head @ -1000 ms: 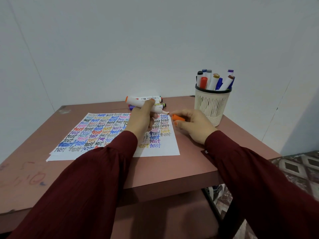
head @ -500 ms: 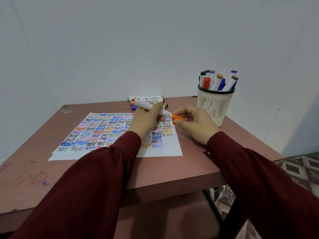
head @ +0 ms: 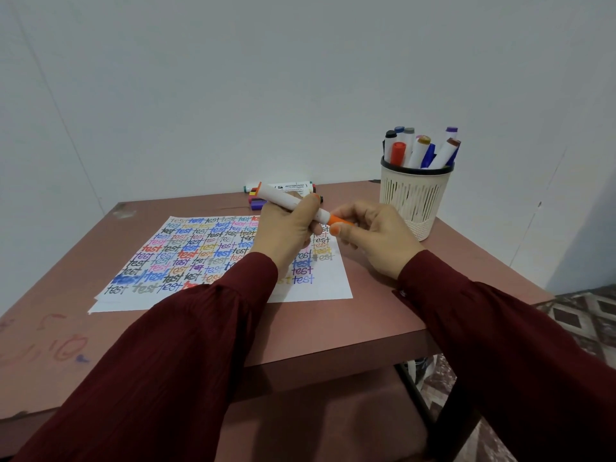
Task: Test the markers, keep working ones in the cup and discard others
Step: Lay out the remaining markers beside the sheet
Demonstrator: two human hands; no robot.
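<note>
Orange marker (head: pixel 278 196), held over the test sheet (head: pixel 186 258): the left hand (head: pixel 283 235) grips its white barrel and the right hand (head: pixel 376 238) pinches the orange cap (head: pixel 340 222). A second ago cap and tip stood apart; now they meet, so testing appears finished and sorting comes next. Beyond, loose markers (head: pixel 256 204) lie at the far edge of the table (head: pixel 333 321); the cup (head: pixel 413 201) of markers stands far right.

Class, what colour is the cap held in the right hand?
The cap is orange; head view.
</note>
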